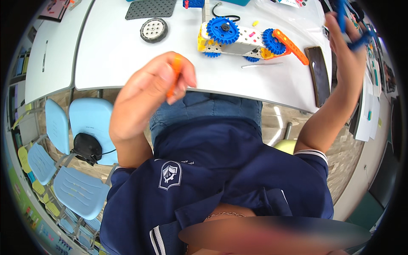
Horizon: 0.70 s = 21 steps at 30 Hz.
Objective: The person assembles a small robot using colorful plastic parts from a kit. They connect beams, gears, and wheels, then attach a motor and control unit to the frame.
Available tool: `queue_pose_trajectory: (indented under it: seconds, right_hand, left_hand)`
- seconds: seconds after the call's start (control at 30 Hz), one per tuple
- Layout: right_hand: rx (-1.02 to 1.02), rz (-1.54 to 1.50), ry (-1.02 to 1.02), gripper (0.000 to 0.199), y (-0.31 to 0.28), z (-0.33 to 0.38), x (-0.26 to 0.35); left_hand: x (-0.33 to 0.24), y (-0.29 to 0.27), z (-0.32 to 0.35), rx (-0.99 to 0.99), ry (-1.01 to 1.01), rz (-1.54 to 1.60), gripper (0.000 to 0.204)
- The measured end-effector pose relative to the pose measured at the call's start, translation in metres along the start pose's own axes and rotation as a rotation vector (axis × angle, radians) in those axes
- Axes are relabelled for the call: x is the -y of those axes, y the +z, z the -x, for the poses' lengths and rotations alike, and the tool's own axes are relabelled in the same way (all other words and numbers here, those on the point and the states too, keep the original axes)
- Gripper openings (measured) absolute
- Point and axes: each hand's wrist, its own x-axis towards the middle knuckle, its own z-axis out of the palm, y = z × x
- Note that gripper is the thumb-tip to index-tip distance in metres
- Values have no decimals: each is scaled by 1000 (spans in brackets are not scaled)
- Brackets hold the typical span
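Observation:
My left hand (148, 89) is raised over the table's near edge, its fingers pinching a small, narrow orange plastic piece (174, 76), blurred by motion. Far to the right, my right hand (349, 51) is lifted with its fingers round a blue plastic piece (360, 42), whose full shape I cannot make out. Between the hands, on the table, lies a construction model (244, 40) of white beams with blue gears (222, 30), yellow parts and an orange arm (291, 46). Neither hand touches it.
Around the model on the white table (110, 55) are a wheel (154, 30), a grey perforated plate (150, 9), a black cable (227, 17), a thin metal rod (262, 65) and a phone (318, 76). Light blue chairs (80, 191) stand at the left.

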Motion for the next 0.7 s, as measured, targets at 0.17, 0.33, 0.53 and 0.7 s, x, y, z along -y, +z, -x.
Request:
queue_pose_trajectory:
  seconds: [0.17, 0.33, 0.53, 0.7]
  right_hand:
    - [32, -230, -21, 14, 8, 82, 53]
    - [113, -482, -140, 16, 60, 120, 58]
    - [86, -478, -124, 14, 75, 123, 56]
    - [-36, -390, -135, 12, 83, 129, 52]
  left_hand:
    - [6, 38, -10, -60, -15, 129, 25]
    - [11, 64, -26, -101, 19, -33, 28]
    - [15, 77, -27, -129, -24, -81, 21]
    - [23, 81, -27, -208, 73, -192, 20]
